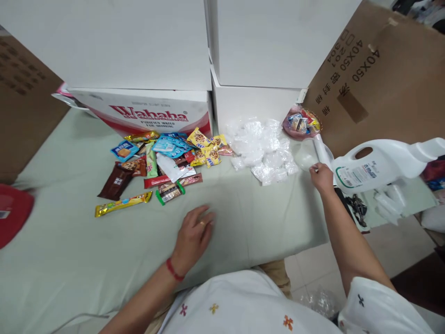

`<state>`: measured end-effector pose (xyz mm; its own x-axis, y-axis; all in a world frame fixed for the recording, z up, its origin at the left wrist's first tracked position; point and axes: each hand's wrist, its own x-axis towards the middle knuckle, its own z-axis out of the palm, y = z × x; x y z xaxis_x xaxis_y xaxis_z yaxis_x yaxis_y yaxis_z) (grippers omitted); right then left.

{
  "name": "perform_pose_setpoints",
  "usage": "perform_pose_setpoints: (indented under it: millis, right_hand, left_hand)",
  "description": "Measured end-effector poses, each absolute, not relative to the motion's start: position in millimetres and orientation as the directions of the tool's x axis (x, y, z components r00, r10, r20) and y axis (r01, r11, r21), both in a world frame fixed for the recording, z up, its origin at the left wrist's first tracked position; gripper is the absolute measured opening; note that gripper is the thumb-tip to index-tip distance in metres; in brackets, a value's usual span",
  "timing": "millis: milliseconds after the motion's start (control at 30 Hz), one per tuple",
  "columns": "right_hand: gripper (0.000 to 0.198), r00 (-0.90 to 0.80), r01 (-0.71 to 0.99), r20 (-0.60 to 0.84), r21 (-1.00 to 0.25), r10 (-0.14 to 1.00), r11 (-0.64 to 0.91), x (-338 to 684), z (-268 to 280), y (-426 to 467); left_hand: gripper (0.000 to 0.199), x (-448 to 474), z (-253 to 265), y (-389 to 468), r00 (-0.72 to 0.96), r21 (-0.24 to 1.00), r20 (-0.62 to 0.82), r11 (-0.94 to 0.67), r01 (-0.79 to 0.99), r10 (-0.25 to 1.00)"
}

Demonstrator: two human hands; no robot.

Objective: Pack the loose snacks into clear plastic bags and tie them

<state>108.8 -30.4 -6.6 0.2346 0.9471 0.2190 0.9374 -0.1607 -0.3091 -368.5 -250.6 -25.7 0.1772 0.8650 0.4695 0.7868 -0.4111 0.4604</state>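
Note:
My left hand (194, 236), with a red bracelet at the wrist, hovers over the green cloth with its fingers loosely bent and nothing visible in them. Nearest to it lies a snack bar with green ends (170, 192), beside a pile of wrapped snacks. My right hand (321, 177) reaches far right, its fingers closed at the edge of a clear rounded plastic piece (306, 155). Just above that hand is a white tube-like thing (322, 149). What the fingers grip is partly hidden. A heap of clear plastic packets (259, 148) lies between the hands.
A Wahaha carton (149, 111) and white boxes (257, 41) stand at the back. Yellow cookie packs (208, 150) and a reddish container of sweets (301, 121) lie before them. A white jug (378, 164), dark keys (357, 206) and brown cardboard (392, 79) are at right; a red object (14, 213) sits left.

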Motion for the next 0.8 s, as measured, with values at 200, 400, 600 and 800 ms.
perform_pose_setpoints:
  millis: [200,400,600,800]
  right_hand:
    - [0.018,0.267,0.935,0.204,-0.292,0.942,-0.202,99,-20,34]
    - [0.011,0.286,0.931,0.172,-0.284,0.943,-0.231,105,-10,82]
    - [0.009,0.307,0.926,0.144,-0.271,0.941,-0.262,100,1,111]
    - [0.038,0.278,0.931,0.138,-0.282,0.951,-0.231,94,9,89]
  left_hand:
    - [0.028,-402,-55,-301,0.092,0.333,0.398,-0.238,0.912,0.913]
    - [0.027,-399,-58,-307,0.126,0.237,0.395,-0.234,0.943,0.91]
    - [0.027,-399,-60,-305,0.135,0.247,0.4,-0.248,0.937,0.907]
    - [0.025,-402,-44,-306,-0.026,0.446,0.43,-0.188,0.875,0.902]
